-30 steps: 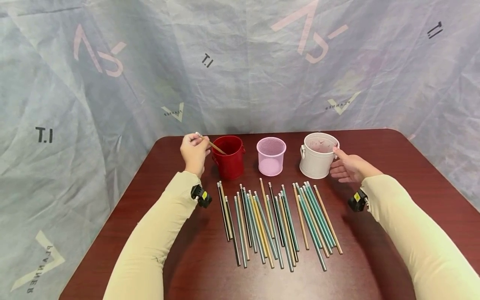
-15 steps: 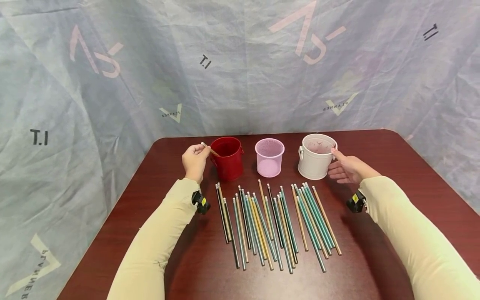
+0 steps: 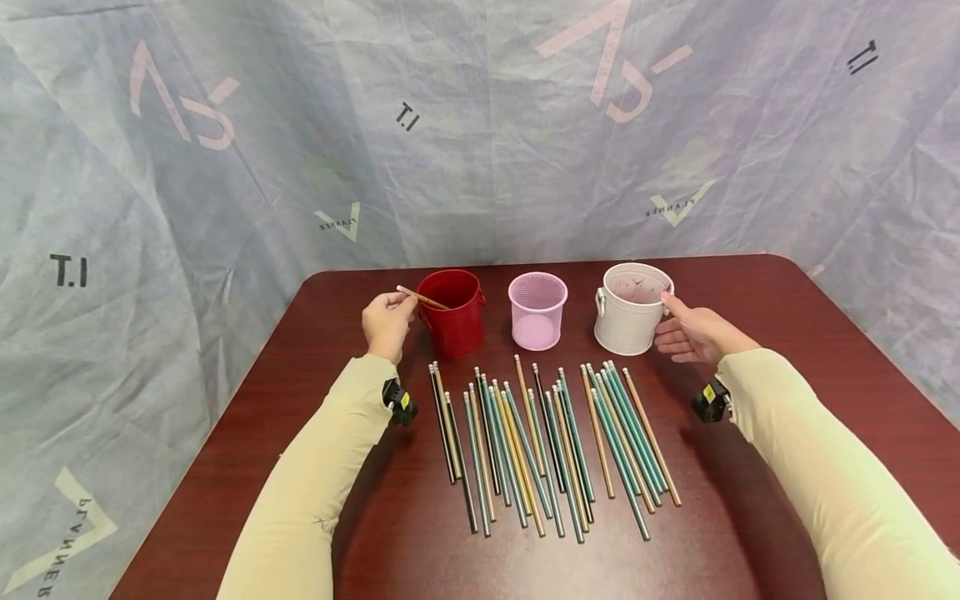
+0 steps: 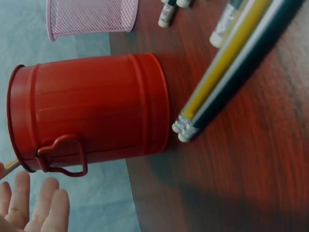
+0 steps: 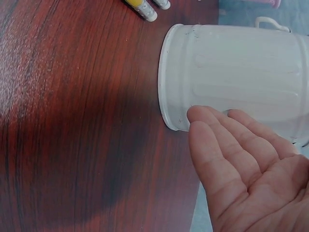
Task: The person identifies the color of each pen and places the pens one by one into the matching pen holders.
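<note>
My left hand (image 3: 387, 325) pinches a yellow pencil (image 3: 427, 299) near its white eraser end. The pencil slants over the left rim of the red bucket (image 3: 459, 329), its far end inside the opening. In the left wrist view the fingers (image 4: 48, 208) are beside the bucket's wire handle, with a bit of pencil showing at the edge. My right hand (image 3: 697, 332) is at the right side of the white bucket (image 3: 626, 327), thumb at the rim by its handle. Its other fingers extend loosely along the bucket's side in the right wrist view.
A pink mesh cup (image 3: 537, 325) stands between the two buckets. Many black, green, yellow and tan pencils (image 3: 525, 458) lie in a loose row on the dark wooden table (image 3: 420, 550), erasers toward the buckets. A grey cloth (image 3: 465, 167) hangs behind.
My left hand has come down slightly, and the pencil in it now lies flatter over the red bucket's rim. The right hand stays at the white bucket.
</note>
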`<state>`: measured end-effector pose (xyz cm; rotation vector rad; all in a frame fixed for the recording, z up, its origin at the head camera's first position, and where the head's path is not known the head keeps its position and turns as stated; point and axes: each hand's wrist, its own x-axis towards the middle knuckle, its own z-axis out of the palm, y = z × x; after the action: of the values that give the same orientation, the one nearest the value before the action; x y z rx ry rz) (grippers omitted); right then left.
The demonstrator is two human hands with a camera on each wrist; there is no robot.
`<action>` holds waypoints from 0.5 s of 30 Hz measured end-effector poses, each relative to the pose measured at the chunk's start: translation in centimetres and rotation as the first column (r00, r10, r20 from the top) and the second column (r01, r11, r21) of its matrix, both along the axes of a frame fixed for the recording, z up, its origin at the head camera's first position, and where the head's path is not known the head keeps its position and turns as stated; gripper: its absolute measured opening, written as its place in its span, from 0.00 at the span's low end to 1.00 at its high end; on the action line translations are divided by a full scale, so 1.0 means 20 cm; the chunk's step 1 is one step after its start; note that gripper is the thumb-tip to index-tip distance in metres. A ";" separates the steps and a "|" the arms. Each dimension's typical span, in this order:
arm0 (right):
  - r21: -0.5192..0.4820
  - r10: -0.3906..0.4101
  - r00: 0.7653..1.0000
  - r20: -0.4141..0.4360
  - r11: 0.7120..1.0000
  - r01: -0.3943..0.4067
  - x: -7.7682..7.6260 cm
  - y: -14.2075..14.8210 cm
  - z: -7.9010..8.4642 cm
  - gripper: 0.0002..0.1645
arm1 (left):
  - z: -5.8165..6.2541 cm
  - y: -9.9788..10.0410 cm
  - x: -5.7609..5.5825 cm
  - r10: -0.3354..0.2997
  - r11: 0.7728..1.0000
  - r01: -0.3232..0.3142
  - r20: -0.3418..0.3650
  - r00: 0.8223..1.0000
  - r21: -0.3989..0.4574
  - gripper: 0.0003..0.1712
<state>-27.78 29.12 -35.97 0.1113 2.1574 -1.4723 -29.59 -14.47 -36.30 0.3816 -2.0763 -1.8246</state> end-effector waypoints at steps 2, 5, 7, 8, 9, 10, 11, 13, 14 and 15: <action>0.002 -0.001 1.000 -0.003 1.000 0.001 0.00 0.00 0.00 0.59 | -0.02 -0.01 0.00 -0.030 1.000 0.030 0.037 0.999 0.000 0.11; -0.005 -0.003 1.000 -0.002 1.000 0.003 0.00 0.00 0.00 0.59 | -0.06 -0.01 0.01 -0.092 0.994 0.100 0.133 0.987 -0.050 0.12; -0.006 -0.005 1.000 -0.002 1.000 0.005 0.00 0.00 0.00 0.59 | -0.09 -0.02 0.03 -0.134 0.972 0.171 0.217 0.967 -0.159 0.12; -0.011 -0.005 1.000 -0.001 1.000 0.005 0.00 0.00 0.00 0.59 | -0.10 -0.02 0.04 -0.156 0.947 0.221 0.266 0.951 -0.234 0.13; -0.016 -0.007 1.000 0.000 1.000 0.007 0.00 0.00 0.00 0.59 | -0.11 -0.02 0.05 -0.170 0.910 0.272 0.316 0.933 -0.314 0.13; -0.017 -0.009 1.000 -0.001 1.000 0.009 0.00 -0.01 0.00 0.59 | -0.11 -0.03 0.06 -0.178 0.860 0.322 0.358 0.916 -0.397 0.12; -0.016 -0.010 1.000 -0.003 1.000 0.010 0.00 -0.01 0.00 0.59 | -0.12 -0.03 0.07 -0.182 0.802 0.368 0.395 0.901 -0.470 0.12; -0.018 -0.011 1.000 -0.003 1.000 0.011 0.01 -0.01 0.00 0.59 | -0.12 -0.03 0.09 -0.187 0.691 0.447 0.458 0.869 -0.568 0.11; -0.017 -0.012 1.000 -0.006 1.000 0.012 0.01 -0.01 0.00 0.59 | -0.13 -0.02 0.09 -0.184 0.647 0.478 0.486 0.854 -0.594 0.11; -0.016 -0.015 1.000 -0.007 1.000 0.015 0.01 -0.01 0.00 0.59 | -0.13 -0.02 0.10 -0.182 0.614 0.500 0.507 0.843 -0.611 0.11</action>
<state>-27.61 28.91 -35.93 0.1169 2.1546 -1.4996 -27.66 -14.83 -38.98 0.1191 -3.1405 -0.9248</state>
